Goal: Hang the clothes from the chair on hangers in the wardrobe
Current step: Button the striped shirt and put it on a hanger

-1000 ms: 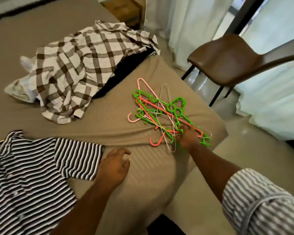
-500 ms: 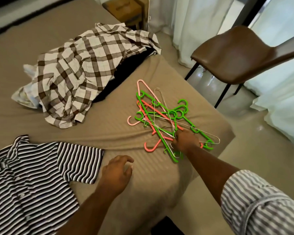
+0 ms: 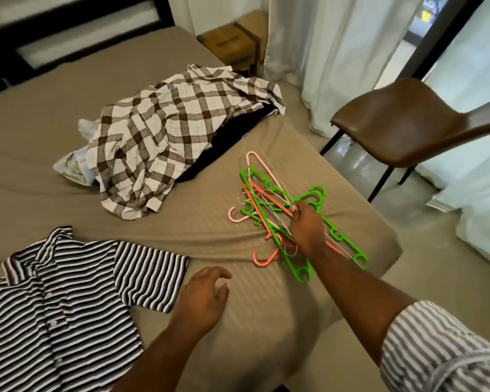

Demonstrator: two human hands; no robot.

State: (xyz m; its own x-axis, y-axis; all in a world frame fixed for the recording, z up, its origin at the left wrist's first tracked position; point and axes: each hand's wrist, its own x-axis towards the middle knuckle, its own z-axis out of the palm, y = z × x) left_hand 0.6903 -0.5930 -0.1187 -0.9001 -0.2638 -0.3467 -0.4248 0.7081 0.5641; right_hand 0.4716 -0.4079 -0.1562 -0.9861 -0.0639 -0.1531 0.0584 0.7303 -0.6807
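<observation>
A tangled pile of hangers (image 3: 269, 205), green, pink and thin wire ones, lies near the corner of the tan bed (image 3: 238, 312). My right hand (image 3: 307, 226) rests on the pile with its fingertips pinched on the hangers in the middle. My left hand (image 3: 202, 301) hovers over the sheet with fingers spread and nothing in it. A black-and-white striped polo shirt (image 3: 57, 295) lies flat at the near left. A brown plaid shirt (image 3: 167, 131) is heaped over a dark garment (image 3: 232, 142) further back. The brown chair (image 3: 416, 123) stands bare beside the bed.
White curtains (image 3: 337, 46) hang behind the chair, with a dark window frame at the right. A cardboard box (image 3: 232, 43) sits on the floor past the bed's far corner. The dark headboard (image 3: 68, 29) runs along the back left. No wardrobe is in view.
My right hand has moved from the near end of the hanger pile up to its middle and closed its fingertips there. The pile has shifted slightly. My left hand has stayed put.
</observation>
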